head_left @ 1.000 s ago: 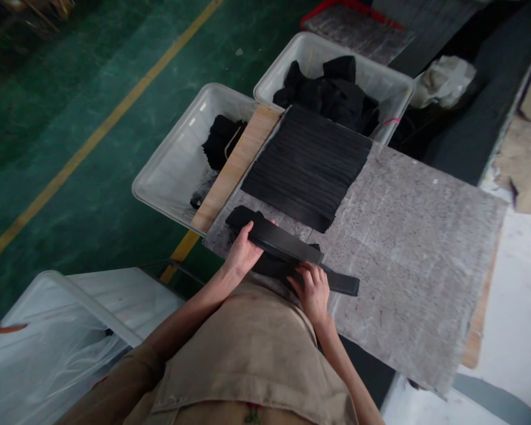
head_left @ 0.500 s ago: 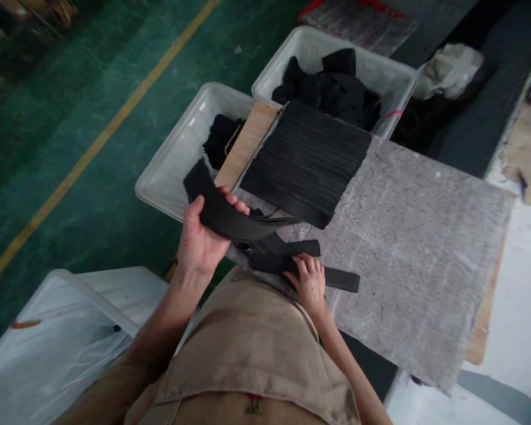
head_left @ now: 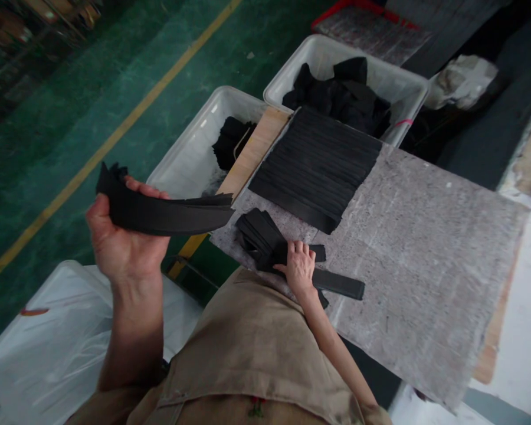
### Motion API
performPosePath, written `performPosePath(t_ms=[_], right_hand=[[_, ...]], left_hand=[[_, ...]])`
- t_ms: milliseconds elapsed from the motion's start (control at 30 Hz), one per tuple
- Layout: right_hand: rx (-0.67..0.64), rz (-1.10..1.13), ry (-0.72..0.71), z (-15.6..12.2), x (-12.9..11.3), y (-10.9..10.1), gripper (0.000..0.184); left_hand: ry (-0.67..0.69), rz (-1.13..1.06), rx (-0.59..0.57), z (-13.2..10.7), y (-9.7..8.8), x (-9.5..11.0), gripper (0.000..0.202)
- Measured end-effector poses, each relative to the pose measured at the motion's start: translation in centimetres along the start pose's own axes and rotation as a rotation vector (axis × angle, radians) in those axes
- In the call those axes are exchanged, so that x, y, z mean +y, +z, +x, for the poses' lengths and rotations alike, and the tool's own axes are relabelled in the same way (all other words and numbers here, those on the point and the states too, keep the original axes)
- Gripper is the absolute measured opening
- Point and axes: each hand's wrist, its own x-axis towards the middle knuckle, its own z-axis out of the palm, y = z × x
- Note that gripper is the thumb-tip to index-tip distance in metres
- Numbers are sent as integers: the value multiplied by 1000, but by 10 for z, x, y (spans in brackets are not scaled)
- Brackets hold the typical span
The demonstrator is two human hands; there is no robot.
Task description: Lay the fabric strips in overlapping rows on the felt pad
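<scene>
While my left grip [head_left: 133,245] clasps a black strip bundle [head_left: 172,216] at frame left, slackening could fan it apart, and I can't tell whether my right grip [head_left: 301,265], on the centre pile [head_left: 266,238], is closed.

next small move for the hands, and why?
Probably bring the right hand over to square up the free end of the bundle of black strips. The left hand holds the bundle raised near one end, and its layers splay at the other, unsupported; the right hand only rests on the strip pile on the gray board.
</scene>
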Motion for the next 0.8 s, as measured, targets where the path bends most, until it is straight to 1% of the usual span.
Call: performPosePath(t_ms=[67, 200, 267, 333, 500, 567, 667, 733, 800], right_hand=[[-58, -16, -2, 7, -1, -2, 56], [-197, 8, 12, 20, -2, -6, 58], [-233, 18, 13, 23, -2, -7, 56], [-228, 15, 2, 23, -2, -7, 52], [-134, -2, -28, 13, -4, -2, 47], [-163, 17, 2, 9, -6, 0, 46], [-253, 44, 62, 7, -7, -1, 45], [-288, 67, 58, 6, -5, -8, 38], [-296, 110, 31, 1, 0, -20, 29]], left_hand=[[5, -8, 21, 1, -5, 2, 33], [-24, -11, 62, 1, -9, 2, 31], [-43, -15, 78, 1, -10, 1, 31], [-50, -20, 89, 2, -12, 0, 31], [-48, -26, 84, 3, -14, -2, 31], [-40, -25, 85, 4, -13, -3, 31], [-38, -17, 119, 5, -11, -5, 30], [-39, -11, 136, 6, -10, -6, 30], [-45, -8, 133, 7, -9, -6, 31]])
